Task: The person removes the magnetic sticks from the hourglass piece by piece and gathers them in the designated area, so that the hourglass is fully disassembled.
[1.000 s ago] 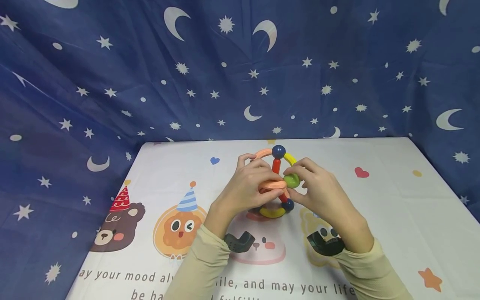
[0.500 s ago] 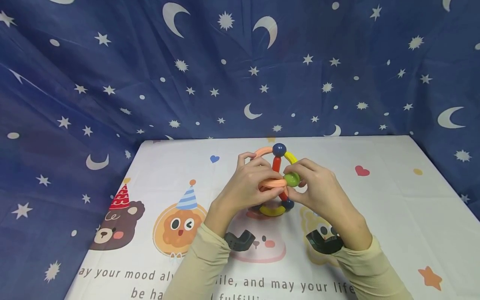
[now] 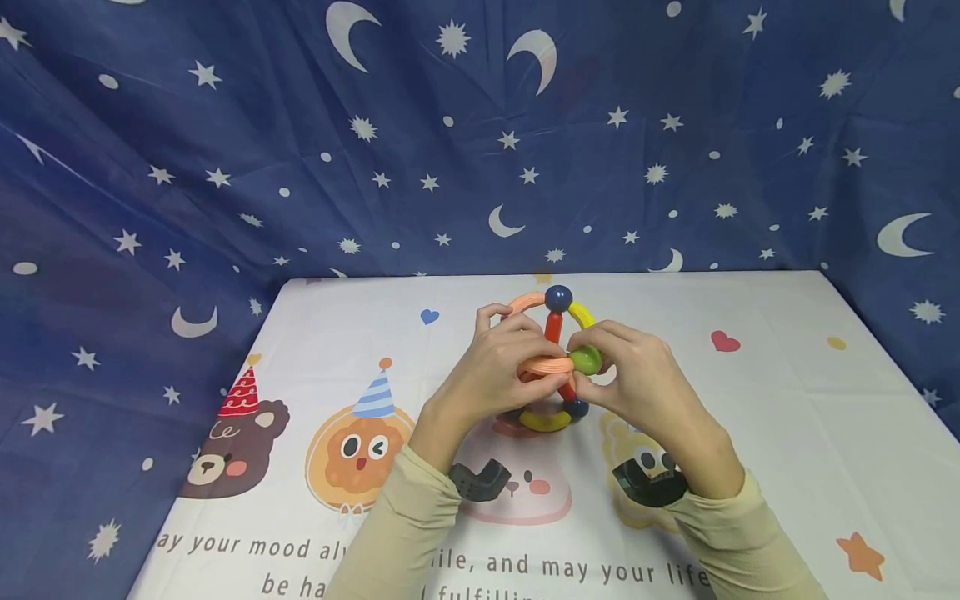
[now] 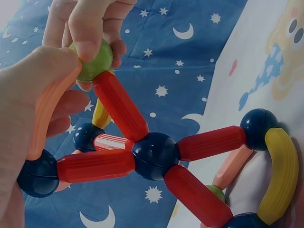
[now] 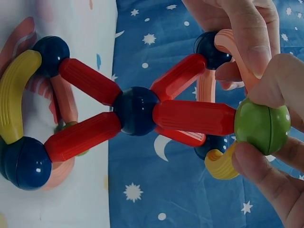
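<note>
Centrally, a navy ball (image 5: 137,110) joins red rods (image 5: 194,117) of a ball-and-stick model (image 3: 552,329) on the printed tablecloth (image 3: 810,433). Above it, the right hand (image 3: 641,367) pinches a green ball (image 5: 261,126), the left hand (image 3: 491,367) grips a curved peach rod (image 3: 547,366); behind the navy ball hangs starry cloth (image 3: 480,117).

The left sleeve (image 3: 401,533) and right sleeve (image 3: 742,546) are pale cream, plain and close-fitting, with soft creases gathering toward the cuffs (image 3: 435,479). The left bracket (image 3: 482,482), jutting inward beside its cuff, is dark, bent and dotted with small marks; the right bracket (image 3: 649,487), also bent, is black with a faint sheen.
</note>
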Demonstrator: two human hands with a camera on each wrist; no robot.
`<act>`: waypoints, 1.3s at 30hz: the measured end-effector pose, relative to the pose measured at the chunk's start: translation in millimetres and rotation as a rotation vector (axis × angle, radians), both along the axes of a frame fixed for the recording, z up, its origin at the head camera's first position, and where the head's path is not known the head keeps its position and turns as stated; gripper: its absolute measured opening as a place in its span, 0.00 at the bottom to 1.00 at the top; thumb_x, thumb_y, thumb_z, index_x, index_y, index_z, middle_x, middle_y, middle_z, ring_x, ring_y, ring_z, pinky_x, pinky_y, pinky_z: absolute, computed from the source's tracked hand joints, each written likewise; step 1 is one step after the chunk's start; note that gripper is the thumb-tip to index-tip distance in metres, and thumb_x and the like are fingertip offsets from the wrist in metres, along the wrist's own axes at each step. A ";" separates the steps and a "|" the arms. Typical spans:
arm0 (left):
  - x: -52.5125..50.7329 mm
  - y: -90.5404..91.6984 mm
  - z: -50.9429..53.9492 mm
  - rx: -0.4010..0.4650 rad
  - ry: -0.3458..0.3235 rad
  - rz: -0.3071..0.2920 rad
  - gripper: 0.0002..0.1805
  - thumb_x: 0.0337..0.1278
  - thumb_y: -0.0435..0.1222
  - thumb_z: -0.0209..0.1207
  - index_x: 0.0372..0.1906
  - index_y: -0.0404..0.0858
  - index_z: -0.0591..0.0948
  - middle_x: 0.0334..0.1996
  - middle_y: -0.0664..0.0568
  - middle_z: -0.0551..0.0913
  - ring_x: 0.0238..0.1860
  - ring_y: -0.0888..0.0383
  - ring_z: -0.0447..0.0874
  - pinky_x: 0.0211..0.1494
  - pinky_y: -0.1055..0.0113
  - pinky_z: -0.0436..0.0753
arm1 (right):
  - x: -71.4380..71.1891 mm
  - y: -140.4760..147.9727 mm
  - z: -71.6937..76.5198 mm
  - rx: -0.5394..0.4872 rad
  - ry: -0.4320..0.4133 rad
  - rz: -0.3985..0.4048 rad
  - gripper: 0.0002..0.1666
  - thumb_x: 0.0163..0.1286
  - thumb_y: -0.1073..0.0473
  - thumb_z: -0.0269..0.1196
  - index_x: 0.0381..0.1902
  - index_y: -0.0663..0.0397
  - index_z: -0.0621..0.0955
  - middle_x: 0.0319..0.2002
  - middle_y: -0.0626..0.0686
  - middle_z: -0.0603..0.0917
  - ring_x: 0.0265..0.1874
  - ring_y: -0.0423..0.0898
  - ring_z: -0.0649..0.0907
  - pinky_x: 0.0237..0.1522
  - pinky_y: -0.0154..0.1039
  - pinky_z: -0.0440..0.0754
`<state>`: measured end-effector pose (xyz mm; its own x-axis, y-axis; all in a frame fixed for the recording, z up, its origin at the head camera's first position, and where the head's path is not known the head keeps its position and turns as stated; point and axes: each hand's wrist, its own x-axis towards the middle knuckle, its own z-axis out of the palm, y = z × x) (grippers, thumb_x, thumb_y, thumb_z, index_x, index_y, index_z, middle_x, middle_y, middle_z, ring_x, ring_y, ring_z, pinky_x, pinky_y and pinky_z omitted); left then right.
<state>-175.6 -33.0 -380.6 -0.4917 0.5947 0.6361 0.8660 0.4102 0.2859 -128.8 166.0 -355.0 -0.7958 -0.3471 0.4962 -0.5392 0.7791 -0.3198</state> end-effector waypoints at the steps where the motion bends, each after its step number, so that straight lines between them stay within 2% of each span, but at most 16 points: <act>1: 0.0 -0.1 0.1 0.000 -0.002 0.000 0.09 0.51 0.48 0.66 0.34 0.49 0.87 0.26 0.66 0.82 0.39 0.68 0.74 0.63 0.54 0.60 | 0.0 -0.1 0.1 -0.006 -0.005 0.001 0.14 0.47 0.59 0.70 0.34 0.46 0.81 0.31 0.43 0.81 0.23 0.38 0.77 0.26 0.32 0.78; 11: -0.4 -0.8 0.3 -0.002 -0.010 0.004 0.10 0.51 0.48 0.66 0.35 0.48 0.87 0.25 0.66 0.82 0.38 0.68 0.74 0.63 0.55 0.60 | -0.9 -0.1 0.2 -0.029 -0.046 0.004 0.13 0.48 0.59 0.69 0.34 0.46 0.81 0.31 0.44 0.82 0.24 0.40 0.78 0.27 0.33 0.79; 23: -0.9 -0.6 -0.8 0.004 0.006 -0.006 0.08 0.51 0.47 0.66 0.34 0.49 0.86 0.25 0.66 0.82 0.38 0.68 0.74 0.63 0.55 0.61 | -1.8 1.8 -0.5 -0.049 -0.062 0.031 0.14 0.48 0.60 0.70 0.34 0.46 0.80 0.31 0.43 0.80 0.26 0.36 0.76 0.29 0.34 0.79; 39: -1.8 -0.4 -2.2 0.016 0.009 -0.008 0.09 0.51 0.48 0.65 0.35 0.49 0.86 0.26 0.66 0.82 0.38 0.69 0.74 0.63 0.55 0.61 | -2.1 3.1 -1.1 -0.051 -0.096 0.052 0.13 0.49 0.59 0.70 0.34 0.46 0.79 0.30 0.41 0.80 0.27 0.36 0.75 0.30 0.33 0.78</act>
<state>-177.4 -33.4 -382.9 -0.4813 0.5885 0.6496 0.8718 0.3985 0.2849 -130.8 169.1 -356.1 -0.8221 -0.3648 0.4371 -0.5433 0.7324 -0.4105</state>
